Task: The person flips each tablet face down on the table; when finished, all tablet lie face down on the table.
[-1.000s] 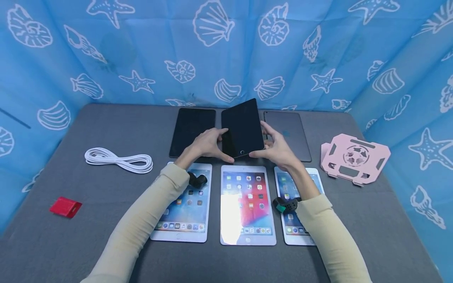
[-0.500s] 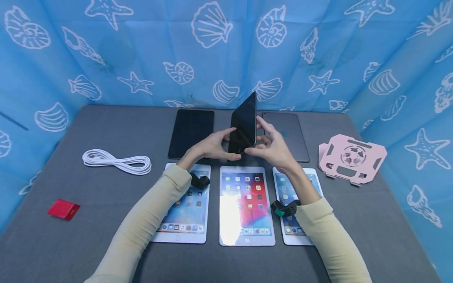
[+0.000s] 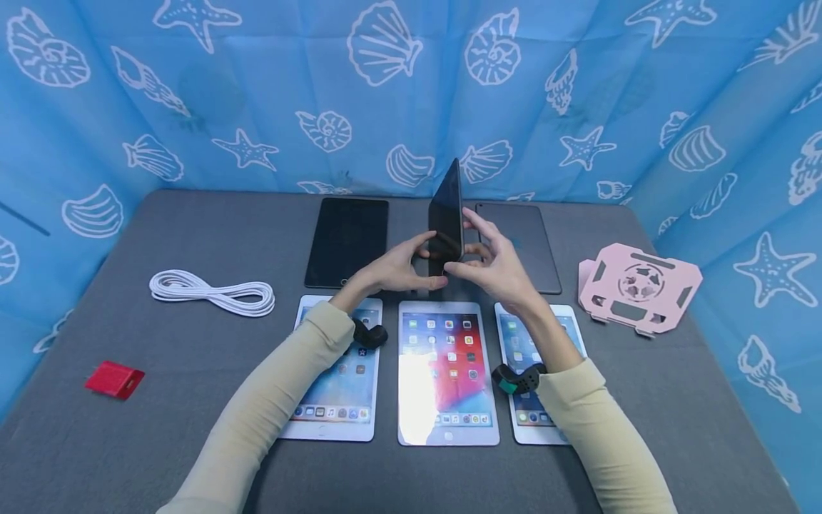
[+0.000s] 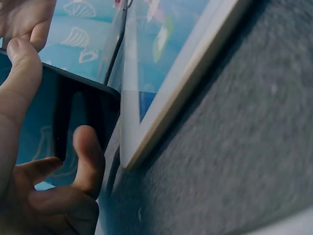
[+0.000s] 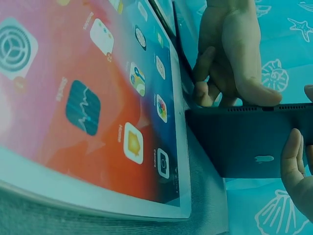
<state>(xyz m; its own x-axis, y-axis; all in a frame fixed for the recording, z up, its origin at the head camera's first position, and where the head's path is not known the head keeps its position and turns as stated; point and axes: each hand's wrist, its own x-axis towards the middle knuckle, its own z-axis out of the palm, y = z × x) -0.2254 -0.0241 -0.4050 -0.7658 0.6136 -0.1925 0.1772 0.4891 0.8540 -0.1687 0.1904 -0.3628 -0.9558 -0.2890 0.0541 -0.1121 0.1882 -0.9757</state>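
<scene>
Between the two hands, a thin black rectangular tablet (image 3: 444, 207) is held nearly upright, its dark glossy screen turned toward the left hand (image 3: 404, 270) and its back toward the right hand (image 3: 497, 268). It is gripped by both: each thumb is set at the lower edge, the left fingers at the screen side, the right fingers against the back. On that back, a pale apple-shaped logo (image 5: 264, 158) can be made out beside the right fingertips.

Just nearer the wearer than the hands, a white-framed tablet with a lit red-and-blue screen (image 3: 449, 371) is seen; "Stocks", "Home" and "Camera" can be read beneath its icons. Under the left and right forearms, two further lit white tablets are partly covered. Beyond the left wrist, a flat black tablet (image 3: 347, 239) is placed; partly behind the right hand, a grey metal-look tablet (image 3: 526, 250) is laid back up. Well left of the left hand, a coiled white cable (image 3: 212, 291) is seen.
</scene>
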